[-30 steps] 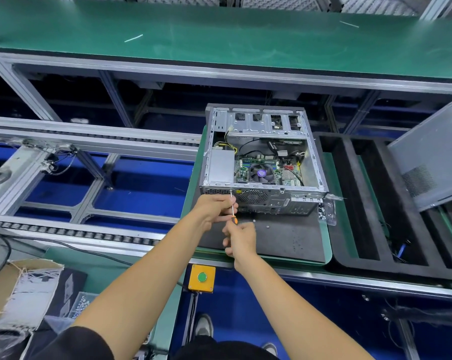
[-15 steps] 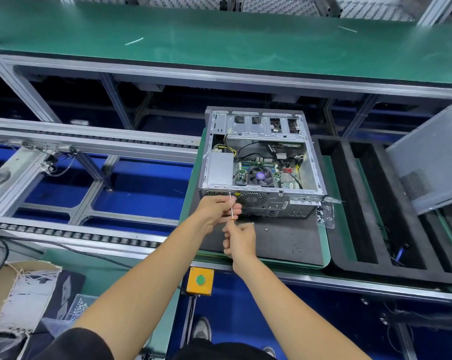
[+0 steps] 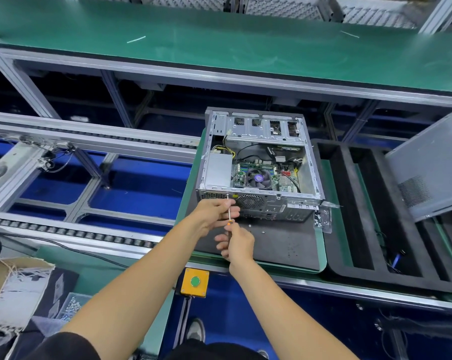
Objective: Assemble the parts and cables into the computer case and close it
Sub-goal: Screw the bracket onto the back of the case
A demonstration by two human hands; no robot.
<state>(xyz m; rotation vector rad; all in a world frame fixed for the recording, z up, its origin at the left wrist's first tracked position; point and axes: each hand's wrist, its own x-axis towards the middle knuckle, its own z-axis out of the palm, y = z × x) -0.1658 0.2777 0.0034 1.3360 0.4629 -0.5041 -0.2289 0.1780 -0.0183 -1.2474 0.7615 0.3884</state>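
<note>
Closest to me, the right hand (image 3: 237, 242) has its grip curled round the handle of a small screwdriver (image 3: 229, 213), whose orange collar shows just above the knuckles. Just beyond it the left hand (image 3: 214, 213) has its fingers wrapped lightly about the thin metal shaft, steadying it, with the tip set against a screw point high on the rear panel of the computer case (image 3: 258, 162), beside the round fan grille. I take this to be a fastening step at the back of the case, probably for the power supply (image 3: 218, 170) that sits inside on the left, though I cannot tell whether the screw is already tight. The case lies on its side on a dark mat (image 3: 284, 242) on the green-edged surface, with its open face turned up. Inside, the motherboard (image 3: 266, 178) with its cooler fan is in place and several cables run across it, so much of the fitting looks done. Whether every cable is plugged in is too small to make out. A few loose screws (image 3: 263, 232) lie on the mat, and a small clear bag (image 3: 323, 216) rests by the case's right corner. Farther right, the grey side panel (image 3: 427, 165) leans over the black foam tray (image 3: 349, 229), well apart from the case. Closing up is therefore yet to come.
</note>
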